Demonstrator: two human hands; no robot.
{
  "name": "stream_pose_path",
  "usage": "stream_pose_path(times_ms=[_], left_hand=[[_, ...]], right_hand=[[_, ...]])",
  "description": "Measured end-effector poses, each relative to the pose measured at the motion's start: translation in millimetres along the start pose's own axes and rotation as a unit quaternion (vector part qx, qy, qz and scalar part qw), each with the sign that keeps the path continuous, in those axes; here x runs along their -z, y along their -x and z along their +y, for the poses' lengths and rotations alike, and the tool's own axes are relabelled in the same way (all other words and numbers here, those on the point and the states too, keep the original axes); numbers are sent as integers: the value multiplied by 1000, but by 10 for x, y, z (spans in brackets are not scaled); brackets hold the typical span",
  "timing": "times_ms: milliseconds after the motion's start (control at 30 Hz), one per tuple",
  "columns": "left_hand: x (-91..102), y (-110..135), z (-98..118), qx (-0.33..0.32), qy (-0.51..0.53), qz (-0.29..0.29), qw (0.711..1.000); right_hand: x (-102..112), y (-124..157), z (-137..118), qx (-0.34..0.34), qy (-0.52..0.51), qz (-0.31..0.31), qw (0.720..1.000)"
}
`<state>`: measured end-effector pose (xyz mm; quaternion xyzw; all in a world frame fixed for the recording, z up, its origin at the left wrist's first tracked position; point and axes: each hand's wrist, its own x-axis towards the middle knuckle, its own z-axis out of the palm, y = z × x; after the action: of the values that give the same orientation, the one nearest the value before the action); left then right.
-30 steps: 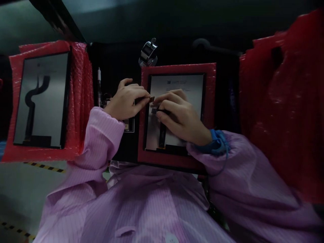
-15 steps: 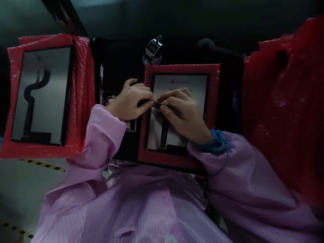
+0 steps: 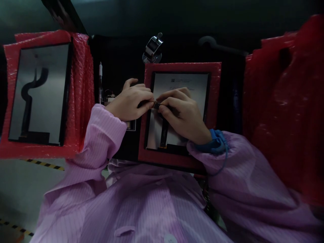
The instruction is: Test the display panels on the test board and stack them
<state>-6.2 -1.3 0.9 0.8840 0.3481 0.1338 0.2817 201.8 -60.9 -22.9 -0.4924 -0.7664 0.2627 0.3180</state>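
A grey display panel lies on a red bubble-wrap sheet in front of me, with a black flex cable running up its middle. My left hand and my right hand meet over the panel's left part. Both pinch the small dark end of the flex cable between thumb and forefinger. A blue wrist strap circles my right wrist. Both arms wear pink striped sleeves.
A second panel with a curved black cable rests on a stack of red bubble wrap at the left. More red wrap piles up on the right. A metal clip and a white pen sit on the dark bench behind.
My fingertips have drawn closer together on the cable end, which showed a brownish tip a second ago. The view has shifted slightly; the hands stay over the same spot.
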Motion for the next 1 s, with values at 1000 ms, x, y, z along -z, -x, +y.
stream_pose_path(times_ms=[1000], left_hand=[[-80,-44,-6,15,-6,52,999]], right_hand=[[-83,-6,96,24,-56,32,998]])
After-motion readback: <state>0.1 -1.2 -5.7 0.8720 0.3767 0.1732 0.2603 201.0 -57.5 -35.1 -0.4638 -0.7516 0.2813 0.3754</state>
